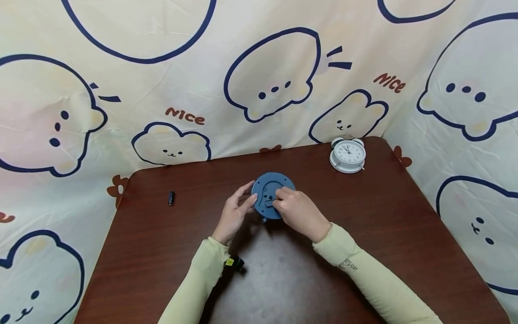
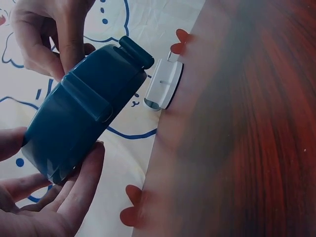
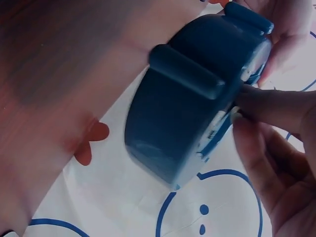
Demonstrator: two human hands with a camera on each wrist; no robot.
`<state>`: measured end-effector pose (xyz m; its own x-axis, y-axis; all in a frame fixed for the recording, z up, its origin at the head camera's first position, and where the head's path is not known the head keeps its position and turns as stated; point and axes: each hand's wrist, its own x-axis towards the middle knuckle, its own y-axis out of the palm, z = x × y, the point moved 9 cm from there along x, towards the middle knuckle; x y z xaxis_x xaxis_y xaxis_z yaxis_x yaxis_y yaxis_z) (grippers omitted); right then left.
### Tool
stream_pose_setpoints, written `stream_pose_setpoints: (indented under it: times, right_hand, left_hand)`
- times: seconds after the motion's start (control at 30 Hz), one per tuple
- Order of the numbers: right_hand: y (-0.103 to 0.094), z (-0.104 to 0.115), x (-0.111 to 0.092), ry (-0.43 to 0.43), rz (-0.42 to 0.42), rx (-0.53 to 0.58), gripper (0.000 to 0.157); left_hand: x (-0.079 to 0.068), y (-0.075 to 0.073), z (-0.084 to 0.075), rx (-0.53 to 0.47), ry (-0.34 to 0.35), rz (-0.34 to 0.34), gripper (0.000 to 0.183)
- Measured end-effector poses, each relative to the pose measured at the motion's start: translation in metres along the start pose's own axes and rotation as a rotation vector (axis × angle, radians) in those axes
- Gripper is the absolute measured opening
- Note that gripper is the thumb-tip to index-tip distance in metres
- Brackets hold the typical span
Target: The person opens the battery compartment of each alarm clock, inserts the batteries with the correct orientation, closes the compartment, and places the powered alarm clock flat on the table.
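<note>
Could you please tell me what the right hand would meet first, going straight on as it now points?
The right hand would likely meet the blue round device, whose back it seems to touch, though exact contact is unclear.

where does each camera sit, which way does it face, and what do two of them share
Head: on the head, facing forward and down at the tabletop; left hand, right hand and sleeves show.
Left wrist: on that wrist, facing the side of the blue device; left fingers show lower left, right hand upper left.
Right wrist: on that wrist, facing the device's side; right hand shows at right, part of the left upper right.
Shared: head and left wrist both show the white clock.
</note>
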<state>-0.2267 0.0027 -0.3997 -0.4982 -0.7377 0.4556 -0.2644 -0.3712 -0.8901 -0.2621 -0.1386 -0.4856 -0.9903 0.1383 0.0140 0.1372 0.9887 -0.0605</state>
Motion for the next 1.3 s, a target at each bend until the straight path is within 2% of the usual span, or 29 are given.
stream_pose_setpoints:
  times: [0.37, 0.57, 0.67, 0.83, 0.9, 1.13, 1.3]
  right_hand:
    - [0.000, 0.004, 0.001, 0.026, -0.007, -0.082, 0.007]
    - [0.001, 0.005, 0.002, 0.051, -0.006, -0.109, 0.005]
    - [0.002, 0.002, 0.001, 0.042, -0.014, -0.058, 0.006]
    - [0.005, -0.013, -0.004, 0.047, -0.056, 0.129, 0.008]
    - [0.007, -0.017, -0.007, 0.040, -0.074, 0.172, 0.010]
    - [0.008, -0.020, -0.010, -0.012, -0.120, 0.182, 0.007]
    - [0.006, -0.018, -0.009, -0.017, -0.128, 0.152, 0.006]
  left_hand:
    - [0.000, 0.000, -0.002, 0.049, -0.019, -0.019, 0.050]
    - [0.000, -0.001, -0.004, 0.042, -0.027, -0.015, 0.052]
    - [0.001, -0.003, 0.001, 0.019, -0.027, -0.006, 0.052]
    - [0.000, -0.005, 0.006, -0.039, -0.044, 0.002, 0.052]
    - [-0.001, -0.006, 0.007, -0.054, -0.048, 0.004, 0.052]
    - [-0.002, -0.008, 0.007, -0.054, -0.045, -0.004, 0.050]
    - [-0.001, -0.008, 0.006, -0.044, -0.035, -0.008, 0.051]
